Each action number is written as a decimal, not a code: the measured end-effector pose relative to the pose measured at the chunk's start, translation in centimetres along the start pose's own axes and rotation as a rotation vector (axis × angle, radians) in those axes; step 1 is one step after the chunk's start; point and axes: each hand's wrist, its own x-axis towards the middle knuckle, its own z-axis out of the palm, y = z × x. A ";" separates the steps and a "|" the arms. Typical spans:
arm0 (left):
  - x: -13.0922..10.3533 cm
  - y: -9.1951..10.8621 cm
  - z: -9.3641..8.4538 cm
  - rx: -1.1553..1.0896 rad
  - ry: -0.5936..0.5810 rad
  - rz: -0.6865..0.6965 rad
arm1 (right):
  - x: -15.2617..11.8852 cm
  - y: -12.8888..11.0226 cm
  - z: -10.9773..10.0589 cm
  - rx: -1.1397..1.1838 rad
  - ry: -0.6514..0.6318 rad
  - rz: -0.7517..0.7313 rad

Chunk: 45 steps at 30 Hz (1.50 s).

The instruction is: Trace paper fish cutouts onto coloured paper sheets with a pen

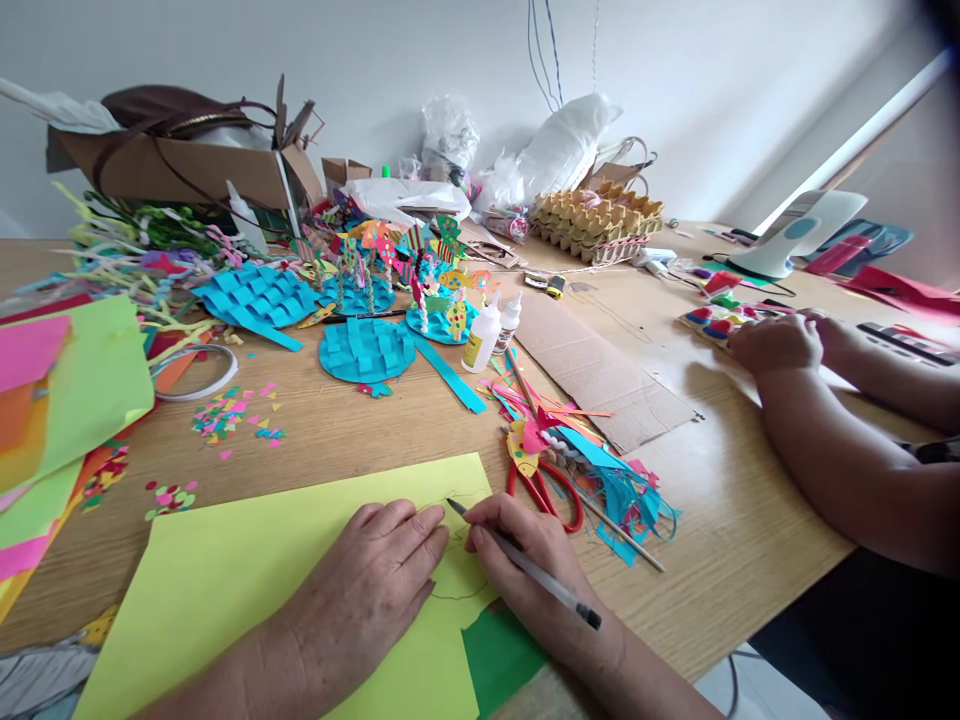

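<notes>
The yellow sheet (225, 570) lies flat on the bench (720, 475), right in front of the person. I see the left hand (375, 570) spread across it, fingers flat and close together, its grip pinching nothing; it seems to be there to keep the sheet from sliding. The right hand's (529, 560) grip pinches the pen (536, 578) low down, probably for fine control, with the tip at some thin curved lines near the sheet's right edge. The two hands cover part of those lines, so I can't make out the whole shape.

Green paper (504, 655) pokes out past the sheet's right edge. Just right of the sheet, red scissors (538, 488) and a tangle of strips (615, 480) crowd the drawing side, leaving the right hand little spare room. Beyond the sheet are a woven disc (366, 350), a glue bottle (481, 340) and loose confetti (225, 412). Well to its right rests a co-worker's hand (780, 345).
</notes>
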 end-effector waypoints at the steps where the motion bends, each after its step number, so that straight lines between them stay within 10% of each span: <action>1: 0.0 0.0 0.0 0.000 0.002 0.002 | 0.0 0.0 0.0 0.002 0.001 -0.003; 45: -0.1 -0.1 0.0 0.005 -0.008 0.003 | 0.1 -0.1 0.0 0.012 -0.009 -0.004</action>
